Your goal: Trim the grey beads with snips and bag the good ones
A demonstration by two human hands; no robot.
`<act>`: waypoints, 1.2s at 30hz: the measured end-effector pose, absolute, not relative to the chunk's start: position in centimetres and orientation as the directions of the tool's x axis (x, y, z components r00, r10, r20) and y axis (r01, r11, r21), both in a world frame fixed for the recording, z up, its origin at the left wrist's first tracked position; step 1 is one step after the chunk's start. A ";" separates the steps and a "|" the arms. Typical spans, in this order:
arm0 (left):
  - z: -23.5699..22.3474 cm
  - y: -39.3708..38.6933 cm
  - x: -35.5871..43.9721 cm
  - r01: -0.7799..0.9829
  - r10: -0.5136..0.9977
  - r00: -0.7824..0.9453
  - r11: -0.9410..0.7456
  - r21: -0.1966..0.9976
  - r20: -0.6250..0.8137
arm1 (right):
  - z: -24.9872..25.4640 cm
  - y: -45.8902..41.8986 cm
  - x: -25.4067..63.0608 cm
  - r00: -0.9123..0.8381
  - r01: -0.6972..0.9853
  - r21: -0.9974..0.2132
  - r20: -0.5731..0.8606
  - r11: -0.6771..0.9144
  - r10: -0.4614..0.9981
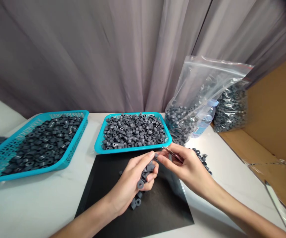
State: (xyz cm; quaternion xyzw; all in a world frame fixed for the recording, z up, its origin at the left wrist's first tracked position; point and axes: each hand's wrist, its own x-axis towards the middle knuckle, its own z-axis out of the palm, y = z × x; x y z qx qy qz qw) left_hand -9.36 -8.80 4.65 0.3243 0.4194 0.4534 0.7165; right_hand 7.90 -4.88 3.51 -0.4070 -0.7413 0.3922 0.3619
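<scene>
My left hand (130, 173) is closed around a handful of small grey ring-shaped pieces (146, 174), some showing between the fingers. My right hand (189, 165) grips dark tweezers (174, 154), which lie across the palm and point up and left. Between the fingertips of both hands is one grey ring (156, 156); which hand bears it I cannot tell. Below them lies a black mat (167, 208), with several loose rings (136, 201) under my left hand. A turquoise basket (133, 151) full of the same rings stands just beyond the mat.
A larger turquoise basket (70, 158) of rings stands at the left. Behind my right hand are loose rings (202, 158), an upright zip bag (182, 115) of rings and a plastic bottle (203, 124). Another filled bag (232, 109) leans by a cardboard box (276, 109).
</scene>
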 end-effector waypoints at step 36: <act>3.7 -8.3 -10.4 -0.433 0.866 0.359 0.485 0.760 -0.348 | 5.0 -3.1 10.2 -0.634 0.258 -0.894 0.129 0.366 0.763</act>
